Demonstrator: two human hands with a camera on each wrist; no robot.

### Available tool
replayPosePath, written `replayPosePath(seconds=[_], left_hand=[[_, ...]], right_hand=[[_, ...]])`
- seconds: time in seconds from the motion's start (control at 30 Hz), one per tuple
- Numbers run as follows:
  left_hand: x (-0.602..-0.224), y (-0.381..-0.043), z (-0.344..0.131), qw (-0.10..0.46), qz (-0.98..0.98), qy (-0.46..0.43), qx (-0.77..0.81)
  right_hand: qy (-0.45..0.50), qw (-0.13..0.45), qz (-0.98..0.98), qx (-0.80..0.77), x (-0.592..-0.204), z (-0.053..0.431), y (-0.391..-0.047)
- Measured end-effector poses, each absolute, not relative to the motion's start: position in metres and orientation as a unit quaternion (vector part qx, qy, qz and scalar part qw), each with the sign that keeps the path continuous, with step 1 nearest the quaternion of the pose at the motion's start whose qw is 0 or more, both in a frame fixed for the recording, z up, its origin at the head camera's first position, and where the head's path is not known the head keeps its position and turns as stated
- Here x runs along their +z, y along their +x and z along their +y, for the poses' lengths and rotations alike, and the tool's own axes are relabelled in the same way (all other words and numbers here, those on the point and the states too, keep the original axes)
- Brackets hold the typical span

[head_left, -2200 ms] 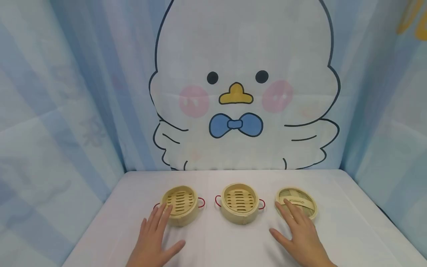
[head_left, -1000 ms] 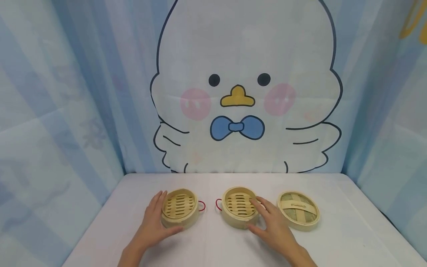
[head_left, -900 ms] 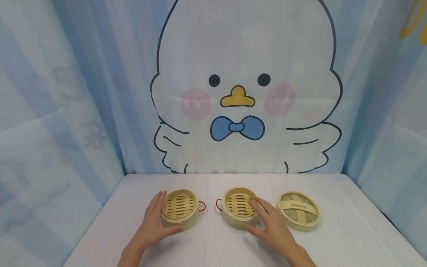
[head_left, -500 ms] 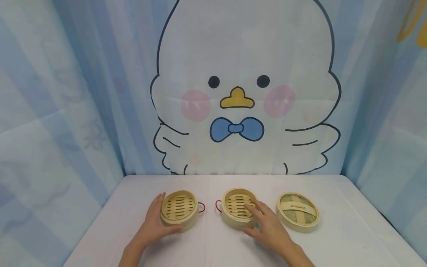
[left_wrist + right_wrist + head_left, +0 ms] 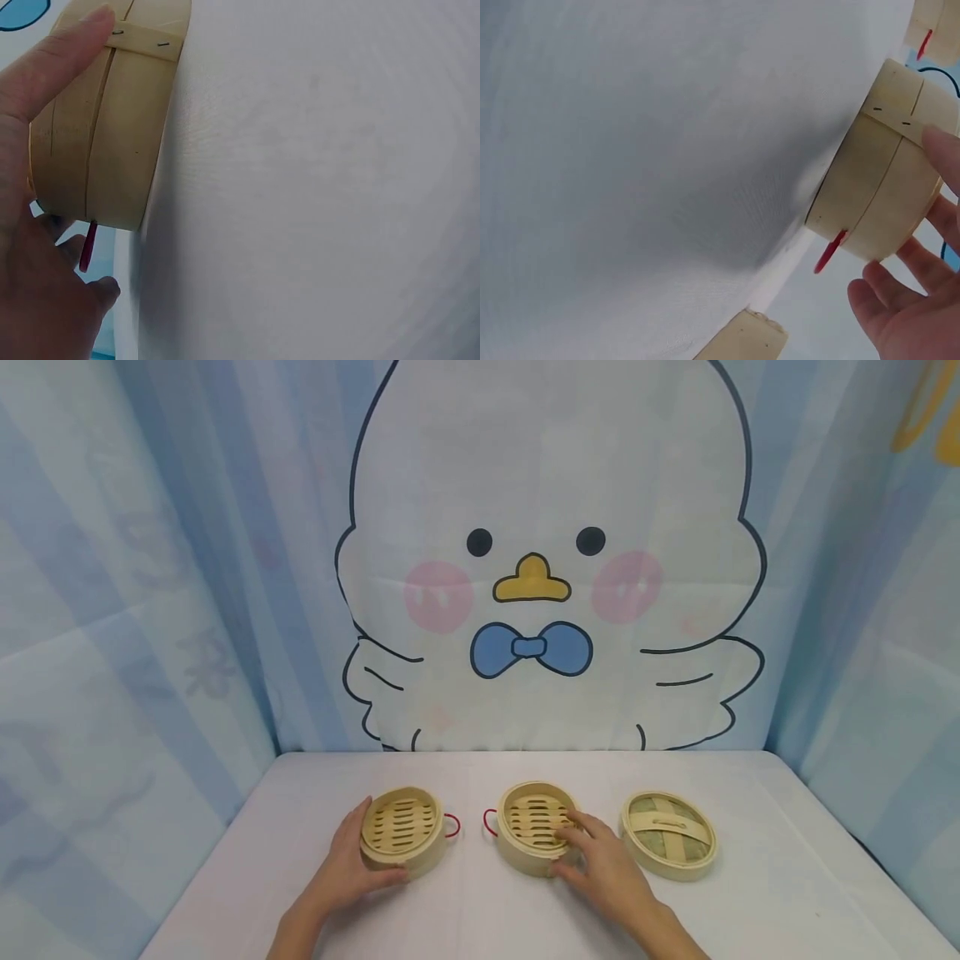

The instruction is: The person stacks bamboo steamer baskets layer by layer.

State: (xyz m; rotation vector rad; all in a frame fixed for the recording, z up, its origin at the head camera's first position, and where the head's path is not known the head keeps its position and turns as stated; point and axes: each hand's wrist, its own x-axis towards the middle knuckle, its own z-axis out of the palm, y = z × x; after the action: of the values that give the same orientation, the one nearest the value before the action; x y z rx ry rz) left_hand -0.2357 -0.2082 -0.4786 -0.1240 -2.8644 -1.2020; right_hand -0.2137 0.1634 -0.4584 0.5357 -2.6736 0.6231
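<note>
Two small bamboo steamer baskets with slatted bottoms and red loop handles stand on the white table. My left hand (image 5: 341,870) grips the left steamer basket (image 5: 420,853), thumb on its near wall and fingers round the left side. In the left wrist view that thumb lies against the basket's wall (image 5: 127,142), beside a stapled strip. The right hand (image 5: 609,875) holds the middle steamer basket (image 5: 525,853) by its right side, thumb in front and fingertips at the rim. In the right wrist view the basket's wall (image 5: 874,165) sits between thumb and fingers.
To the right of my right hand lies a round woven bamboo lid (image 5: 670,837) with a strap handle. Both baskets rest on the white table (image 5: 465,910). Behind it hangs a curtain (image 5: 540,693) with a cartoon bird, and curtains flank both sides.
From beside the lid, my right hand has shifted left to the middle basket, its fingers closing in. The left hand has settled round the left basket. Both baskets and the lid stay put.
</note>
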Motion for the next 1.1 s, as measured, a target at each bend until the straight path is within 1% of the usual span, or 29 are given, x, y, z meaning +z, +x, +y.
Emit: replayPosePath(seconds=[0.27, 0.63, 0.87, 1.1], left_hand=[[-0.4810, -0.2356, -0.2092, 0.010, -0.905, -0.032, -0.424], [-0.4806, -0.2368, -0.2104, -0.001, -0.891, -0.027, -0.454], [-0.4809, -0.2375, -0.2137, -0.005, -0.887, -0.028, -0.461], [-0.4800, -0.2377, -0.2137, -0.006, -0.883, -0.031, -0.469]], right_hand=[[0.201, 0.190, -0.937, 0.212, -0.4596, 0.1634, -0.2153], [0.218, 0.192, -0.934, 0.209, -0.4604, 0.1646, -0.2156], [0.246, 0.207, -0.919, 0.230, -0.4597, 0.1641, -0.2178], [0.244, 0.222, -0.910, 0.251, -0.4618, 0.1631, -0.2189]])
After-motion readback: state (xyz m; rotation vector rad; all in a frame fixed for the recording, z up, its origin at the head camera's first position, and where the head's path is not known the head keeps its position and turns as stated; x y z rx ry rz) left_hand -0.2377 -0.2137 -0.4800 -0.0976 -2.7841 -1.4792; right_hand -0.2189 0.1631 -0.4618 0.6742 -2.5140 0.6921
